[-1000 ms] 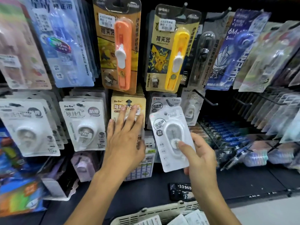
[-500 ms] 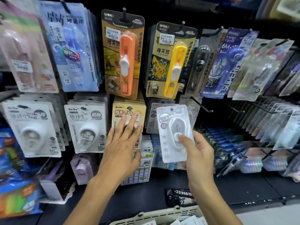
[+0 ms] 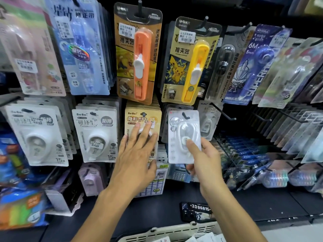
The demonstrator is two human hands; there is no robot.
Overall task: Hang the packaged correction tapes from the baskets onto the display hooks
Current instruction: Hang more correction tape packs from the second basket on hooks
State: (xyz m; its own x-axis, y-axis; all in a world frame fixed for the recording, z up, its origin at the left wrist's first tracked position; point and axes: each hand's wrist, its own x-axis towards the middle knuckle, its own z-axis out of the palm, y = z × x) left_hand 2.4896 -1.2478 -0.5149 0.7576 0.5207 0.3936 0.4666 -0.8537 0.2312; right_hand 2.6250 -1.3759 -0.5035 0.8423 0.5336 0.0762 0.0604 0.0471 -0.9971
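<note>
My right hand [image 3: 203, 159] pinches a white packaged correction tape [image 3: 183, 135], thumb on its front, holding it upright against the display. Its hang hole sits at the tip of a black display hook [image 3: 185, 116]. More grey packs hang behind it. My left hand [image 3: 138, 154] rests flat, fingers straight, on the yellow BoBo correction tape packs [image 3: 142, 117] on the neighbouring hook to the left. A cream basket [image 3: 167, 232] with more white packs shows at the bottom edge.
White BoBo tape packs [image 3: 96, 133] hang to the left. Orange [image 3: 138, 55] and yellow [image 3: 190, 62] clip pushers hang above. Bare black hooks [image 3: 225, 114] jut out to the right. A black phone [image 3: 197, 211] lies on the dark shelf below.
My right hand has raised the white pack up and to the right until its hole meets the hook. My left hand stays pressed on the yellow packs.
</note>
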